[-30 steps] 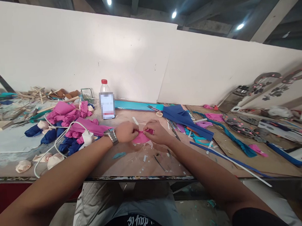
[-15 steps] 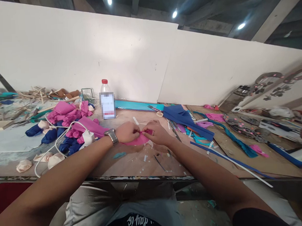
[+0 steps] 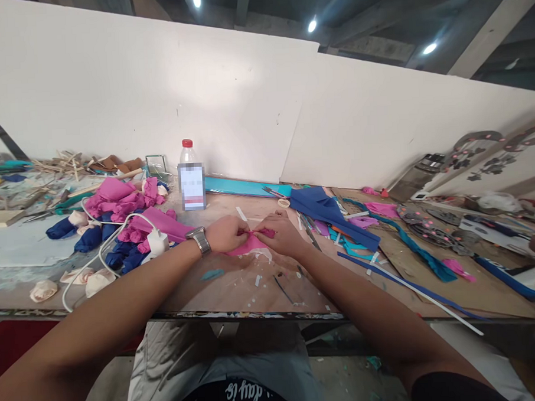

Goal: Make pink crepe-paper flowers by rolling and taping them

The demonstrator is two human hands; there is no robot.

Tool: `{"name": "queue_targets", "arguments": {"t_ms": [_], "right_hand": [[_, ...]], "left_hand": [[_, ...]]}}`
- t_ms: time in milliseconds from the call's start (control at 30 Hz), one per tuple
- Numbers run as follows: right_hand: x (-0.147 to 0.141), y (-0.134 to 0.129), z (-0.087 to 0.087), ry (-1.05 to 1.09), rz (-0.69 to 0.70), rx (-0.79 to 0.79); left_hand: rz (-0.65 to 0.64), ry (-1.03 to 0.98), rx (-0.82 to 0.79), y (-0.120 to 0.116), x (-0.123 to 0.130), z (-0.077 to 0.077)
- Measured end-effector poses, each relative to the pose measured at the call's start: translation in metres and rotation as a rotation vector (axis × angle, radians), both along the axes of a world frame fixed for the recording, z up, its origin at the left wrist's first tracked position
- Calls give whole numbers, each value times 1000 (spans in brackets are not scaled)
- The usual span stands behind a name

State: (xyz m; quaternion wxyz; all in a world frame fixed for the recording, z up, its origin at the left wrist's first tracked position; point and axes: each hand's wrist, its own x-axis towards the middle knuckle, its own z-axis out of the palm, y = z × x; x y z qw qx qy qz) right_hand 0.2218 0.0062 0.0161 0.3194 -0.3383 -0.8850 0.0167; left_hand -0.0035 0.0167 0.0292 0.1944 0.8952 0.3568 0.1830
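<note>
Head view, the only one supplied: the pink cloth (image 3: 247, 247) lies at the middle of the worktable (image 3: 236, 296), set back from its near edge, directly between and beneath the fingertips of both hands. Neither hand is nearer, as both are in contact with it. Its gathered upper margin runs left to right, roughly parallel to the near edge, while the loose portion spreads from the fingers toward that edge, chiefly below the left fingers. The left hand (image 3: 227, 233), with a metal-link watch (image 3: 201, 241) at the wrist, pinches the margin between thumb and forefinger; the right hand (image 3: 281, 232) pinches it just beside, fingertips almost meeting. The layering inside the pinch is hidden. The cloth appears thin, matt and soft, lightly creased; its full outline cannot be determined. Toward the left end of the worktable sits a crumpled magenta heap (image 3: 116, 197), with rounded cream rosettes (image 3: 43, 290) near the front left edge and a glossy white charger (image 3: 157, 242) between. Toward the back edge stand a clear bottle with a red cap (image 3: 187, 143) and a flat phone (image 3: 192, 189). Right of the hands lies smooth, angular navy fabric (image 3: 327, 209); a slim white strip (image 3: 431, 302) overhangs the near edge.
</note>
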Motion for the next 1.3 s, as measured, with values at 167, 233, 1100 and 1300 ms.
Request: {"name": "queue_targets", "arguments": {"t_ms": [167, 233, 1100, 1300], "right_hand": [[0, -1, 2, -26, 21, 33], [0, -2, 2, -28, 29, 44], [-1, -3, 1, -116, 28, 128], [-1, -4, 3, -152, 28, 143]], "left_hand": [[-27, 2, -8, 2, 0, -2], [-39, -2, -26, 2, -1, -2], [-51, -58, -147, 6, 0, -4], [-39, -92, -158, 5, 0, -1]]}}
